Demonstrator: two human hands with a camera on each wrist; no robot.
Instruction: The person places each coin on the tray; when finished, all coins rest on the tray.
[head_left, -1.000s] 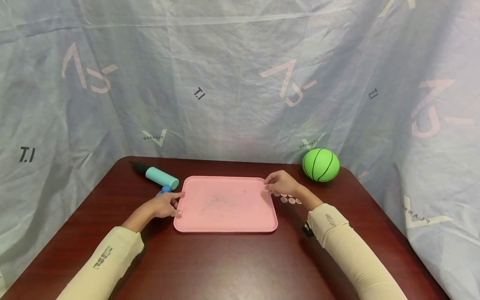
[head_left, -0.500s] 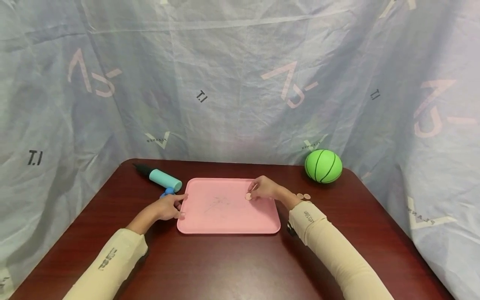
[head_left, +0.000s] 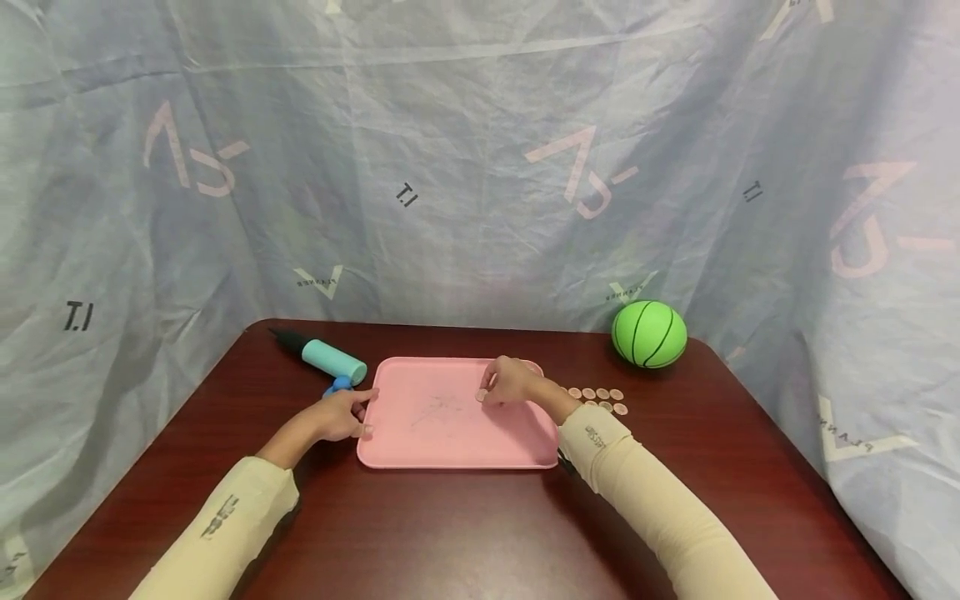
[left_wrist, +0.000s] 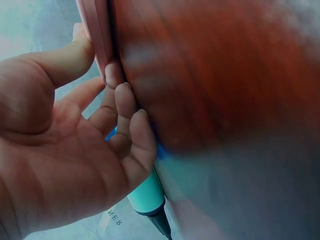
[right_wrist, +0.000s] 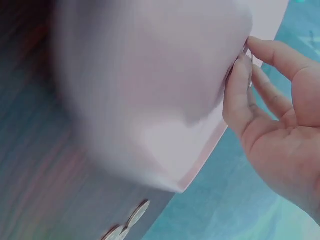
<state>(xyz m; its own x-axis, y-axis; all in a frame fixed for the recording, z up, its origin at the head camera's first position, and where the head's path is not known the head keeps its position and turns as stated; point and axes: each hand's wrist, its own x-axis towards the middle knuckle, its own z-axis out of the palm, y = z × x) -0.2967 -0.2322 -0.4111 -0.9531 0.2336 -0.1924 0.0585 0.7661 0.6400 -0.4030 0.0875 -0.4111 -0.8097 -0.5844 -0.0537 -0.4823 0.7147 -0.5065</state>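
Left hand (head_left: 333, 416) grips rectangular pink plastic tray (head_left: 442, 442) mid-frame, right hand (head_left: 512, 383) pinches round coppery metal coin (head_left: 481, 395); stay low imo.

Green ball (head_left: 649, 334) w/ blk seams — back R corner of dk red-brown table (head_left: 465, 537). Teal cylinder (head_left: 333, 361) w/ blk tapered end lying back L. Grey cloth (head_left: 465, 183) behind — pale + blk lettering.

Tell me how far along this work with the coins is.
Done: the left hand grips the pink rectangular plastic tray. In hand: the right hand pinches a pale round metal coin over it; no other coin shows there. Remaining, probably: the similar coins in rows on the dark-red wooden table.
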